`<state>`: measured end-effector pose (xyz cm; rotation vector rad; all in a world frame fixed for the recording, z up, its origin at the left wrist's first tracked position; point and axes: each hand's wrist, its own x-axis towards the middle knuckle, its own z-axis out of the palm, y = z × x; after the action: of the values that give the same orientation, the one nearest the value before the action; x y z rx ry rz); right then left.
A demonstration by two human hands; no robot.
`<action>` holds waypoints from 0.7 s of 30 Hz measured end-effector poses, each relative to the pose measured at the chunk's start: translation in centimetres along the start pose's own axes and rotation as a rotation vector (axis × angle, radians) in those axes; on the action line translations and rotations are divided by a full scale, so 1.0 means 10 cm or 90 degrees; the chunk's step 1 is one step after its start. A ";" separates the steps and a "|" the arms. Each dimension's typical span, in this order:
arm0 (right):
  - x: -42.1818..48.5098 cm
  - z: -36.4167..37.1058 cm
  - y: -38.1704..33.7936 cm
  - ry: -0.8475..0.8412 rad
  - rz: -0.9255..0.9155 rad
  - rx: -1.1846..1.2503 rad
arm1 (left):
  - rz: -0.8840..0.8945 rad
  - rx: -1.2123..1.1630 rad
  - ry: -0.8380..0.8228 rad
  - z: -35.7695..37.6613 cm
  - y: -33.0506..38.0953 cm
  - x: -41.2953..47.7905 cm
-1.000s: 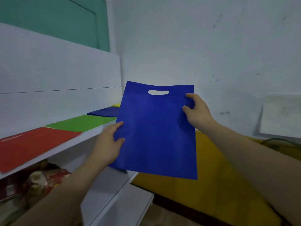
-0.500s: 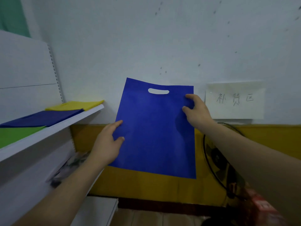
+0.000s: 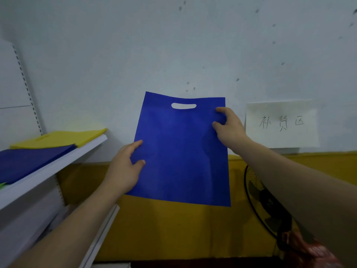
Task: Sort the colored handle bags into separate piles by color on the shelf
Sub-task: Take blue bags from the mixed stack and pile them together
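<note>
In front of the white wall [image 3: 135,55], a blue bag [image 3: 183,151] hangs flat in the air, held up by both hands. Its handle hole [image 3: 184,106] is at the top, and the wall shows through it. The left hand [image 3: 125,167] has its grip on the bag's left edge, about halfway down, with fingertips lying on the front of the cloth. The right hand [image 3: 229,128] has its grip on the right edge, up near the top corner, pinching the cloth. The bag is not touching the shelf. It is off to the right of it.

On the left, the white shelf [image 3: 58,165] carries bags lying flat. A yellow pile [image 3: 63,137] sits at the far end, by the wall. A blue pile [image 3: 29,163] lies just beside it, nearer the person, and its corner lies over the yellow one. A tiny bit of green [image 3: 2,185] peeks in at the left edge, next to the blue pile.

To the right of the bag, a white paper sign [image 3: 282,124] with hand-written marks is stuck on the wall. Lower down, the wall has a yellow band [image 3: 173,229]. At the lower right stands a black fan [image 3: 270,202], partly hidden by the right arm. A red blurry thing [image 3: 316,252] sits below it, and I cannot tell what it is.
</note>
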<state>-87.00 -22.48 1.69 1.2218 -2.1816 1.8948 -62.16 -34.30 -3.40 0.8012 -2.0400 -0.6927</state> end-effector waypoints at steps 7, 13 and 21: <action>0.54 0.36 0.17 -0.009 -0.001 -0.006 | -0.012 -0.003 0.007 0.12 -0.29 0.52; 1.14 0.66 0.35 -0.045 -0.037 0.002 | -0.027 0.009 0.062 0.31 -0.43 0.97; 1.91 1.21 0.50 -0.126 -0.103 0.022 | -0.073 0.070 0.139 0.40 -0.60 1.44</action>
<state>-97.42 -43.10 3.30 1.6012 -2.0685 1.8258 -70.44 -48.14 -2.64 1.0179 -1.8575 -0.5337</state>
